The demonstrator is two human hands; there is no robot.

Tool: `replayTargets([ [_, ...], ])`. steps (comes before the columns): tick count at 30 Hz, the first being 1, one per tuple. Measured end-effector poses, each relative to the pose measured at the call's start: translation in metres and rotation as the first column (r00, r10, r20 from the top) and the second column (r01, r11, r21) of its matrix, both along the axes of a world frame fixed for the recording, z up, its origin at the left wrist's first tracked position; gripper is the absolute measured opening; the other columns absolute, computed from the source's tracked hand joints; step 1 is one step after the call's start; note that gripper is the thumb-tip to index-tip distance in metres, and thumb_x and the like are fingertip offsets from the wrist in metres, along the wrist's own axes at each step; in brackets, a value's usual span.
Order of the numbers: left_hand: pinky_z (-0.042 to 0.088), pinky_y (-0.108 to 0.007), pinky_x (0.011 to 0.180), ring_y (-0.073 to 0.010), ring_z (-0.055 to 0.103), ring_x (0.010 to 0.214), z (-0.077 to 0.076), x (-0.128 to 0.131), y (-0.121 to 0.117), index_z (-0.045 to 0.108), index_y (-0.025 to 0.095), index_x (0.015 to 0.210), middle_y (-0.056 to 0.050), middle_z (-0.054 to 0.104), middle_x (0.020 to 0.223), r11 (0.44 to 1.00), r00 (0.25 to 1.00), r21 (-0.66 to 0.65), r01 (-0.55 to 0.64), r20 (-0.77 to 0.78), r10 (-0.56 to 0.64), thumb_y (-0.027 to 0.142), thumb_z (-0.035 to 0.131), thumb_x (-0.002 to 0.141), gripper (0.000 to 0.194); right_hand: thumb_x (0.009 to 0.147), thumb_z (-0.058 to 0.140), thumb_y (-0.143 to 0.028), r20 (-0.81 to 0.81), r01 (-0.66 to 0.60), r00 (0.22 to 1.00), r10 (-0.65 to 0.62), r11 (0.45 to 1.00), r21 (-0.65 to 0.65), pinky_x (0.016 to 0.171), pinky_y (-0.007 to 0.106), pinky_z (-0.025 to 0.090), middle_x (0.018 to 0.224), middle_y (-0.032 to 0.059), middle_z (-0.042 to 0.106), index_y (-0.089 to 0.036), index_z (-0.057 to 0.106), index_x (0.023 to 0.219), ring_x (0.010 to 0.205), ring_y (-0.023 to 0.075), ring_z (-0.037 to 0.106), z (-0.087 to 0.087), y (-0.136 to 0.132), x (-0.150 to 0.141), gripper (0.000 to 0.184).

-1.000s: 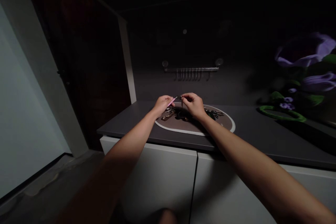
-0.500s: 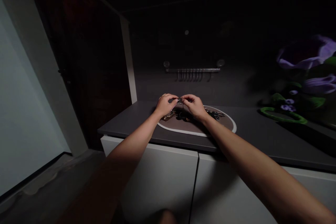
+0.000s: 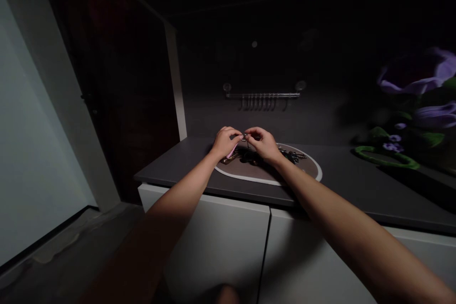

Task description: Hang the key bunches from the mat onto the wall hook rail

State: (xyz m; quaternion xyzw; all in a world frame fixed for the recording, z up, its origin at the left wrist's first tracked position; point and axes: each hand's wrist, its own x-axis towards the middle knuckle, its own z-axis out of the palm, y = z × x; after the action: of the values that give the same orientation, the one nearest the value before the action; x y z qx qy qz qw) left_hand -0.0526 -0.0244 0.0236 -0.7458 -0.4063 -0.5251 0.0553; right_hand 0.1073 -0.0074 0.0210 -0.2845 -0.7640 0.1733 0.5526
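Observation:
Above an oval mat, my left hand (image 3: 225, 141) pinches one side of a small metal key ring (image 3: 244, 139). Its fingers are closed, and a pink strip (image 3: 232, 151) shows below the palm. Close on the other side, my right hand (image 3: 261, 142) is closed with its fingertips at the same ring. A thin piece hangs beneath those fingertips, too small to make out. The brown mat (image 3: 249, 174) with a white rim carries a dark cluster that looks like keys (image 3: 294, 155) right of my right wrist. More small dark items lie between and behind the hands, partly hidden.
The mat lies on a dark grey countertop (image 3: 174, 164) above white cabinet doors (image 3: 221, 242). A clear rail with several hooks (image 3: 263, 96) is fixed to the back wall. Large purple flowers (image 3: 422, 76) on a green base (image 3: 388, 160) stand at the right.
Both hands stay almost in place at the ring. The pink strip under my left hand shows now, and the ring appears turned slightly. The whole view has shifted a little.

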Motion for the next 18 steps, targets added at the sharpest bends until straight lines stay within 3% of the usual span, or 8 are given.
replayTargets([
  [3,0.04,-0.027,0.076,-0.014,0.055,0.079,0.0006,0.0004,0.0001,0.066,0.015,0.072,-0.004,0.064,0.078,0.996,0.988,-0.04,0.079,0.139,-0.072,0.024,0.06,0.07,0.011,0.069,0.06,-0.035,-0.053,-0.034,0.998,0.033,0.999,-0.019,0.072,0.028,0.044,0.08,0.004,0.063,-0.016,0.061,0.087,0.074,0.0141,0.057,0.0003,0.0012,-0.0002,0.026],
  [6,0.04,-0.025,0.068,-0.0126,0.055,0.07,0.0005,0.0013,-0.0001,0.065,0.014,0.071,-0.002,0.062,0.072,0.963,0.926,-0.154,0.219,0.343,-0.156,0.027,0.062,0.067,0.014,0.069,0.061,-0.037,-0.099,-0.031,0.995,0.028,0.999,-0.035,0.072,0.029,0.045,0.082,0.0042,0.063,-0.016,0.06,0.088,0.074,0.0141,0.056,0.0003,0.0032,-0.0001,0.028],
  [12,0.036,-0.021,0.054,-0.0074,0.048,0.05,0.0017,0.0031,-0.0024,0.061,0.012,0.068,0.003,0.056,0.056,0.763,0.667,-0.299,0.573,0.711,-0.223,0.026,0.067,0.057,0.018,0.07,0.059,-0.038,-0.201,-0.145,0.972,0.121,0.983,-0.113,0.069,0.029,0.047,0.077,0.0024,0.06,-0.017,0.058,0.089,0.068,0.0126,0.056,-0.0001,0.006,-0.0004,0.028],
  [15,0.037,-0.021,0.054,-0.0077,0.05,0.051,0.0037,0.0032,-0.003,0.059,0.012,0.065,0.002,0.056,0.055,0.681,0.573,-0.305,0.666,0.793,-0.206,0.024,0.069,0.055,0.019,0.07,0.06,-0.038,-0.248,-0.193,0.957,0.152,0.969,-0.152,0.067,0.029,0.048,0.074,0.0017,0.059,-0.017,0.057,0.088,0.065,0.0121,0.055,0.0002,0.0063,-0.0015,0.028],
  [18,0.04,-0.021,0.057,-0.0081,0.053,0.054,0.0042,0.0032,-0.0027,0.058,0.011,0.065,0.0,0.059,0.06,0.642,0.505,-0.258,0.722,0.831,-0.234,0.023,0.069,0.055,0.019,0.069,0.06,-0.038,-0.244,-0.206,0.956,0.161,0.963,-0.172,0.066,0.029,0.047,0.073,0.0012,0.059,-0.017,0.058,0.087,0.064,0.0118,0.054,-0.0006,0.0082,-0.0019,0.027],
])
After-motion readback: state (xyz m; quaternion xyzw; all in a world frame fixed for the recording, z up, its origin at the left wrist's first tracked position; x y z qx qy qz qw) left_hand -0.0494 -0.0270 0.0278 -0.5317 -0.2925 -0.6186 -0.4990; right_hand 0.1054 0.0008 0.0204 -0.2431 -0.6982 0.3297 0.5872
